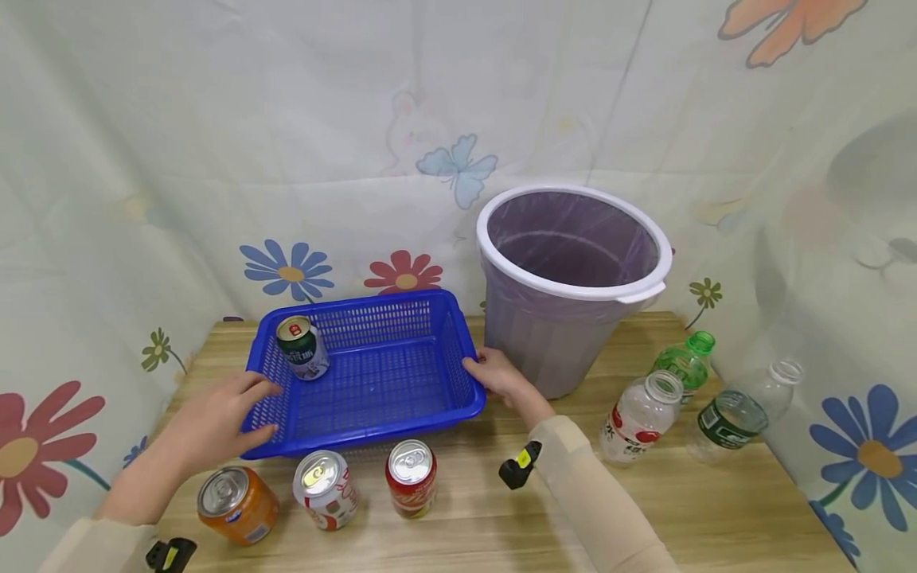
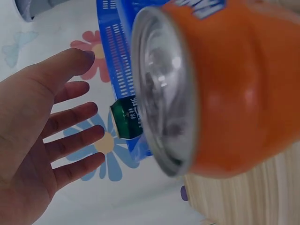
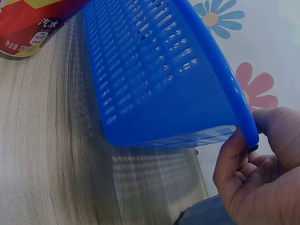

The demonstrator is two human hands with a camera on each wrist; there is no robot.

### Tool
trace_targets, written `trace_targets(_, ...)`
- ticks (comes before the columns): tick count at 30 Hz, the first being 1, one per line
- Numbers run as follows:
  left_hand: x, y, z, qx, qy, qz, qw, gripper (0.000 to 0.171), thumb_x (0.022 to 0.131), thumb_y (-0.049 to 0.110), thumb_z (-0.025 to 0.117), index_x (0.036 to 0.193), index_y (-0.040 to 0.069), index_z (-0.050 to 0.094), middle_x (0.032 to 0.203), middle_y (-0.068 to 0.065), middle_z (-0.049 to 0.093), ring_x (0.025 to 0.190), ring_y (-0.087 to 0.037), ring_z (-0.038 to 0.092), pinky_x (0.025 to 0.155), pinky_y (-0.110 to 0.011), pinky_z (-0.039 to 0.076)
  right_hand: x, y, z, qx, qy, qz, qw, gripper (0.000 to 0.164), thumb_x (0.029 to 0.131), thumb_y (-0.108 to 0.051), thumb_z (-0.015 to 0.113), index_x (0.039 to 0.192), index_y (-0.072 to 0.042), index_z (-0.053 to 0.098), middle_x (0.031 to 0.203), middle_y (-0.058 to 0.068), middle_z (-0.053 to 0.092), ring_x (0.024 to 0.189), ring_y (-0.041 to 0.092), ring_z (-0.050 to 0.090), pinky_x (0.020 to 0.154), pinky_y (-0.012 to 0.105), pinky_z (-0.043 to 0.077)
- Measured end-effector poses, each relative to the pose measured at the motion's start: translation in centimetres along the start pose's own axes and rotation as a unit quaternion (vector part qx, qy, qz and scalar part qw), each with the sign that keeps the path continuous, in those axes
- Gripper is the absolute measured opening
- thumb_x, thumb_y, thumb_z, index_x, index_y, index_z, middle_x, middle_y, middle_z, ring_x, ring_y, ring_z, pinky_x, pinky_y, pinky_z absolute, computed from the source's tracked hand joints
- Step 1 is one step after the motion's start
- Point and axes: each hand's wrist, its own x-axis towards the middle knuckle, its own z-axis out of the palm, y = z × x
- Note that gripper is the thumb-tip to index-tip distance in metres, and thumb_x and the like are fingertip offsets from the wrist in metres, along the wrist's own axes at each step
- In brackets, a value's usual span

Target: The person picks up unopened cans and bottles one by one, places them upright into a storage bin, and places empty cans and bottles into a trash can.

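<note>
Basket (image 1: 368, 390) | green can (image 1: 302, 350) inside | right hand (image 1: 501, 376) pinches rim (image 3: 233, 89), presumably to steady it | left hand (image 1: 218, 418) spread wide, holding nothing

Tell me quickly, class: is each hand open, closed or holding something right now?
Left hand: open, holding nothing.
Right hand: closed on the rim of the blue basket, thumb and fingers pinching it.

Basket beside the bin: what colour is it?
The basket is blue, seen best in the head view.
</note>
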Motion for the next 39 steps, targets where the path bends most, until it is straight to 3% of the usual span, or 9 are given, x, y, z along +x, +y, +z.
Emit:
trace_targets(8,-1.8,1.0,0.5,-0.006,-0.036,-0.056,0.9978,0.047,0.071,0.034,0.077,0.109,0.01,0.063,0.106,-0.009,0.061,0.095,-0.031,0.06,0.077,-0.048,0.052,0.0,0.1,-0.1,-0.002,0.001,0.002,1.0,0.027,0.091,-0.019,0.049,0.105,0.003,0.054,0.097,0.022,0.063,0.079,0.029,0.066,0.057,0.029,0.055)
trace_targets(18,-4.1,2.1,0.7,-0.01,-0.04,-0.078,0.9961,0.053,0.069,0.037,0.076,0.114,0.012,0.062,0.112,-0.011,0.059,0.099,-0.032,0.059,0.079,-0.051,0.051,0.0,0.4,0.1,0.004,0.002,0.005,1.0,0.024,0.09,-0.019,0.051,0.102,0.002,0.053,0.096,0.021,0.063,0.074,0.025,0.065,0.057,0.029,0.055)
trace_targets(24,-5.3,2.5,0.8,-0.022,-0.068,-0.113,0.991,0.063,0.068,0.042,0.077,0.12,0.013,0.058,0.122,-0.013,0.055,0.107,-0.037,0.055,0.084,-0.056,0.047,-0.1,0.4,0.1,0.005,0.002,0.006,1.0,0.024,0.09,-0.019,0.051,0.101,0.002,0.053,0.093,0.019,0.064,0.066,0.017,0.063,0.056,0.028,0.055)
trace_targets(30,-6.3,2.7,1.1,-0.024,-0.059,-0.12,0.9906,0.065,0.065,0.039,0.079,0.12,0.012,0.058,0.121,-0.012,0.055,0.107,-0.035,0.055,0.083,-0.055,0.048,-0.1,0.2,0.0,0.008,0.001,0.003,1.0,0.023,0.09,-0.019,0.05,0.101,0.002,0.053,0.093,0.02,0.063,0.069,0.021,0.064,0.055,0.028,0.054)
trace_targets(35,-6.6,2.9,1.3,-0.032,-0.079,-0.145,0.9857,0.062,0.065,0.04,0.079,0.118,0.016,0.059,0.117,-0.008,0.056,0.104,-0.032,0.056,0.079,-0.053,0.05,-0.1,0.0,0.0,0.008,0.002,0.001,1.0,0.024,0.09,-0.019,0.05,0.1,0.002,0.053,0.094,0.022,0.063,0.07,0.022,0.064,0.055,0.028,0.054)
trace_targets(39,-6.8,3.1,1.4,-0.036,-0.089,-0.153,0.9836,0.061,0.064,0.038,0.08,0.117,0.017,0.06,0.114,-0.007,0.056,0.099,-0.029,0.057,0.074,-0.05,0.053,-0.1,0.0,0.0,0.013,-0.008,-0.003,1.0,0.029,0.09,-0.019,0.049,0.106,0.005,0.052,0.096,0.023,0.063,0.07,0.021,0.065,0.062,0.034,0.056)
